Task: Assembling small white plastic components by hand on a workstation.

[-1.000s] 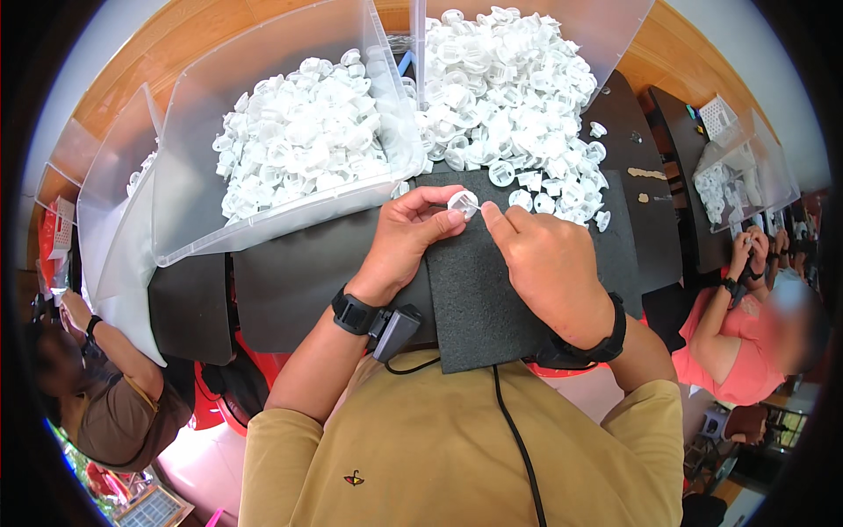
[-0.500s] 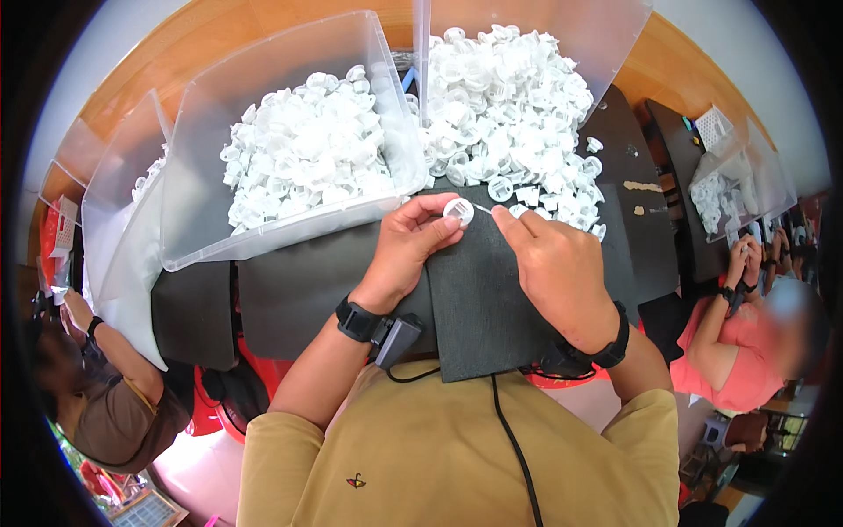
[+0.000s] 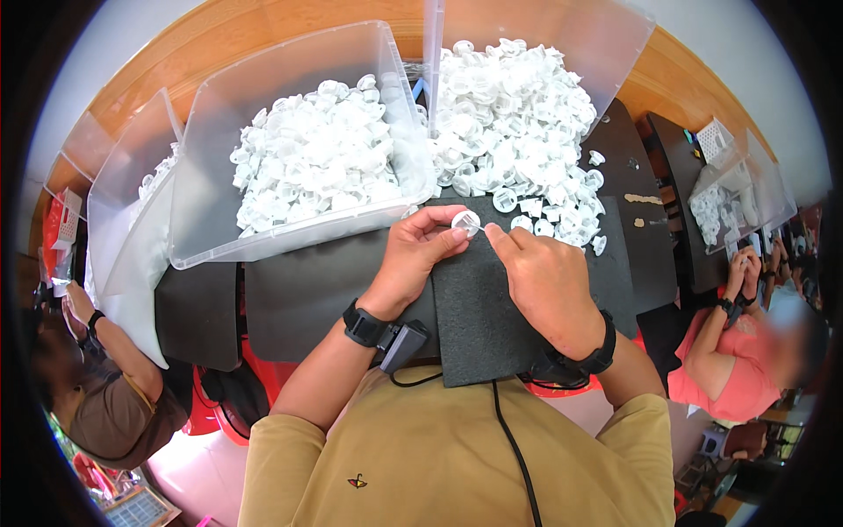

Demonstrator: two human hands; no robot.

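Between the thumb and fingers of my left hand (image 3: pixel 420 250) is a round white plastic part (image 3: pixel 465 222) with a rectangular opening in its face. My right hand (image 3: pixel 549 277) is closed around a thin tool (image 3: pixel 481 228) with a slim pale tip, most of it hidden by the fingers. The tip reaches the right edge of the white part, seemingly touching it. Below both hands lies a dark grey mat (image 3: pixel 483 325). Just beyond them spreads a heap of similar white parts (image 3: pixel 518 114).
A clear plastic bin (image 3: pixel 290 230) of white parts stands at the left, another clear bin (image 3: pixel 606 35) behind the heap. Loose parts reach the dark table (image 3: pixel 334 299). Co-workers sit on both sides: a brown sleeve (image 3: pixel 114 422) left, a pink sleeve (image 3: pixel 716 369) right.
The tool tip, apart from the white part before, has come up to its edge as my right hand moved slightly left and down. The whole view has shifted a little.
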